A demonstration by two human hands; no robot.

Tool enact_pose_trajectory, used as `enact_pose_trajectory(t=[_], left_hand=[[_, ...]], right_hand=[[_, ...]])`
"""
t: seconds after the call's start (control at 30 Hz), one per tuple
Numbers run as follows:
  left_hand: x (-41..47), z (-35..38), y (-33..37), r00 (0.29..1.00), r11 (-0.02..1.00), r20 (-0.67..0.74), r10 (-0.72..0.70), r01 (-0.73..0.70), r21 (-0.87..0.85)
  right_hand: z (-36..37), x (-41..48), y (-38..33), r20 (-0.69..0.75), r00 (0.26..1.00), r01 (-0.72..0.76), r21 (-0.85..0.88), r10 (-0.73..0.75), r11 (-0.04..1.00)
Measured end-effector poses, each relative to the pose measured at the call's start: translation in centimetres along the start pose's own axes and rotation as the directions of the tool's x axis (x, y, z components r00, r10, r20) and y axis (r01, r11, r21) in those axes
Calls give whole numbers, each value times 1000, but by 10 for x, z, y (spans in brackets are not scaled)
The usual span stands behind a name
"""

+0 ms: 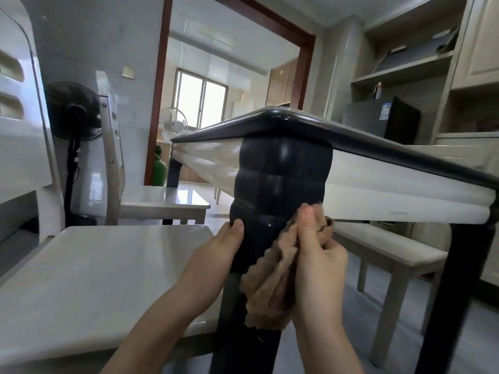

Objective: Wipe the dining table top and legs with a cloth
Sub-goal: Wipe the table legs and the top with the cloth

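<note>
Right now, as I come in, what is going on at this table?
A person is wiping the dark table leg at the near corner of the dining table. The right hand grips a brown cloth against the leg's front, while the left hand holds the leg's left side. A pale chair stands just to the left.

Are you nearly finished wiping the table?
Done: the dark-rimmed table top can't be judged from here. In hand: right hand rubs a crumpled brown cloth on the near glossy dark table leg, left hand holding it. Left: probably the other dark legs.
</note>
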State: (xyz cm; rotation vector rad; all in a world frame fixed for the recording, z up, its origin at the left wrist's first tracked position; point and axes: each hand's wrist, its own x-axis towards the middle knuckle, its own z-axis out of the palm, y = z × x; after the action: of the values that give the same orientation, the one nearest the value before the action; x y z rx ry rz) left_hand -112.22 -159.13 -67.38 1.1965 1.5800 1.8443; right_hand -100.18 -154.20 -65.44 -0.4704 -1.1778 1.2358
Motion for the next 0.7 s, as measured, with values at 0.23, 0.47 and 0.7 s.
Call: enact_pose_trajectory(t=[0.23,0.47,0.7], left_hand=[[-2,0,-2,999,999,37,38,-40,29],[4,-2,-6,998,998,35,44,-46,53],[-2,1,0,999,997,-36,2,1,83]], right_hand=[[-2,-8,4,82,996,-44,18,43,999],[-2,-7,10,26,999,32,15,-33,999],[-38,-77,132,-74,994,-89,-111,81,990]])
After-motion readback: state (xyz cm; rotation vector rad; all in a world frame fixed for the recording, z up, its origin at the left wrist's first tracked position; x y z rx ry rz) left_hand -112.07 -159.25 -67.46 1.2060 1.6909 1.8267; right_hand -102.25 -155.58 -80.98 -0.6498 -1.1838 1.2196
